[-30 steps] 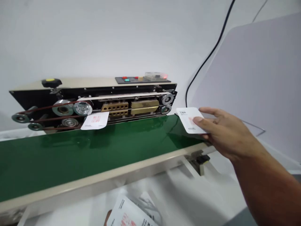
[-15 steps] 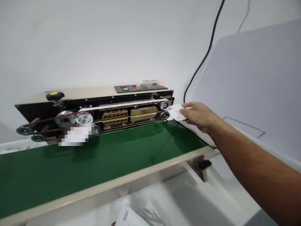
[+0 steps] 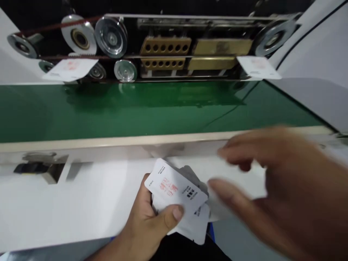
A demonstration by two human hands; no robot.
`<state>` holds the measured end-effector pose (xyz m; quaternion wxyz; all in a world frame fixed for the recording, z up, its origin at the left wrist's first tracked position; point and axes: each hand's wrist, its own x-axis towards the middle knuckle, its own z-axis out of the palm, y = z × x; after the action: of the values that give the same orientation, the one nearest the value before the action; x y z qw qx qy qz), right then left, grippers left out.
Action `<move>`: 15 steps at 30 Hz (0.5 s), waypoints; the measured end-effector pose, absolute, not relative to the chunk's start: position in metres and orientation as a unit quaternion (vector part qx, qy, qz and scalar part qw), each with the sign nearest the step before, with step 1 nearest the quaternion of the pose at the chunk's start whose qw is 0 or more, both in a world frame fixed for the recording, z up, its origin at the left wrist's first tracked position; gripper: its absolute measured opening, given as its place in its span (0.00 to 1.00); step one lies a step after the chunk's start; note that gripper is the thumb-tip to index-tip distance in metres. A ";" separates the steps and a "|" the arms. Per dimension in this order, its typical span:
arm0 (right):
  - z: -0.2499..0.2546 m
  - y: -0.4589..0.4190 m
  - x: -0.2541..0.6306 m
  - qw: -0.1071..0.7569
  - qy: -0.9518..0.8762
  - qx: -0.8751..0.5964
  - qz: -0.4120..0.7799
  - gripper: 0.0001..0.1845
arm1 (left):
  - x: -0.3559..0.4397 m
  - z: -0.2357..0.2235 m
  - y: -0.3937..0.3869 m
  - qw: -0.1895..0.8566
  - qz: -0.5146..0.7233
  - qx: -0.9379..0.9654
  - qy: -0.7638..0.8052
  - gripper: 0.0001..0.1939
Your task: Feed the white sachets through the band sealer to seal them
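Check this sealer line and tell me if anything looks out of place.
The white pouch at the left end of the band sealer lies slanted, overlapping the pulleys instead of sitting square on the green conveyor belt. The pouches in the left hand look ordinary.

Soft, even indoor light is filling the scene without harsh shadows, the metal wheels [image 3: 111,37] are glinting, the green belt [image 3: 152,108] is showing a dim, glossy reflection, the right hand [image 3: 261,181] is smearing into motion blur, and the left hand [image 3: 146,224] is appearing much sharper, while the wide lens is bending the edges.
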<state>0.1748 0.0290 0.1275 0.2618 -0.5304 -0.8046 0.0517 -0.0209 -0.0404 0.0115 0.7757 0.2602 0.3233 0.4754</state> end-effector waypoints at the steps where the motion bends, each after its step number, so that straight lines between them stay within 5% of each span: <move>1: 0.113 0.019 0.170 0.246 -0.839 -0.479 0.079 0.15 | -0.022 0.011 -0.040 0.772 0.478 0.266 0.324 0.21; 6: 0.071 0.018 0.164 0.207 -0.865 -0.409 0.203 0.14 | -0.026 0.008 -0.039 0.756 0.471 0.289 0.352 0.21; 15: 0.079 0.021 0.175 0.179 -0.843 -0.426 0.274 0.22 | -0.022 0.013 -0.035 0.772 0.470 0.276 0.328 0.21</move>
<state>0.1751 0.0214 0.0787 0.1789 -0.4264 -0.8434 0.2737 -0.0215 -0.0351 0.0133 0.7720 0.2759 0.3276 0.4697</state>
